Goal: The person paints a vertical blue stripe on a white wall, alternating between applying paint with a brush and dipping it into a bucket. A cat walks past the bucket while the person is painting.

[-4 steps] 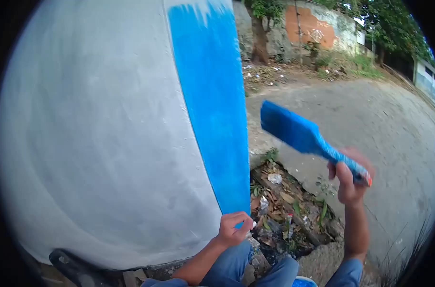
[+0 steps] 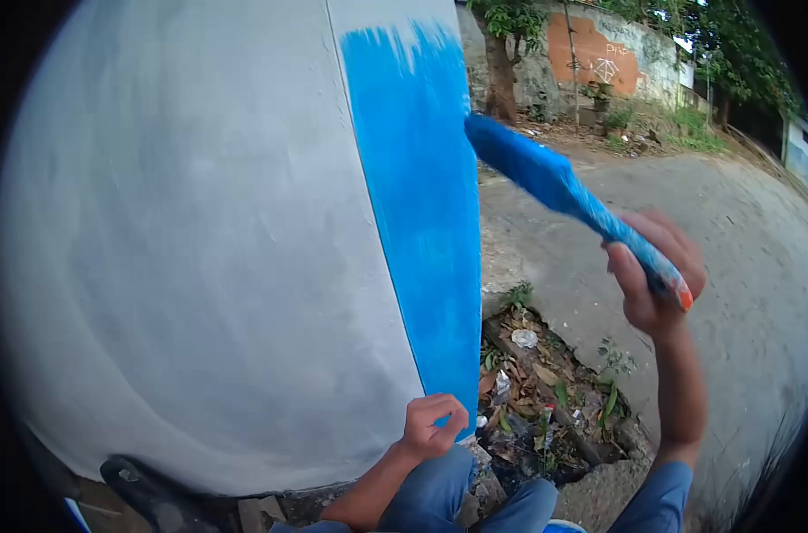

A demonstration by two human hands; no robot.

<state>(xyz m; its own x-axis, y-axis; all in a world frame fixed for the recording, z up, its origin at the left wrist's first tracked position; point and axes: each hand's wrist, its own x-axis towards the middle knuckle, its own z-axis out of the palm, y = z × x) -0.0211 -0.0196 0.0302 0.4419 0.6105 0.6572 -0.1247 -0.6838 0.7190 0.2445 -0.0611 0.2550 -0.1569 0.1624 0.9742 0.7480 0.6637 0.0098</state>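
Observation:
My right hand is wrapped round the handle of a wide paintbrush coated in blue paint, with orange showing at the handle's end. The bristle tip points up and left and meets the right edge of the blue painted strip in this view. That strip runs down the side of a pale grey wall, and its top ends in ragged strokes. Low before the strip, my left hand is curled with thumb and finger closed in a ring. Blue shows through the ring, and nothing is visible in the fingers.
A rim of a container with blue inside shows by my knee. Leaves and litter fill a hollow at the wall's foot. A dark object lies at lower left. Beyond are a paved road and a tree.
My right hand has raised the paintbrush, bringing its bristles up and left to the strip's edge. The view has shifted slightly; my left hand keeps its curled pose.

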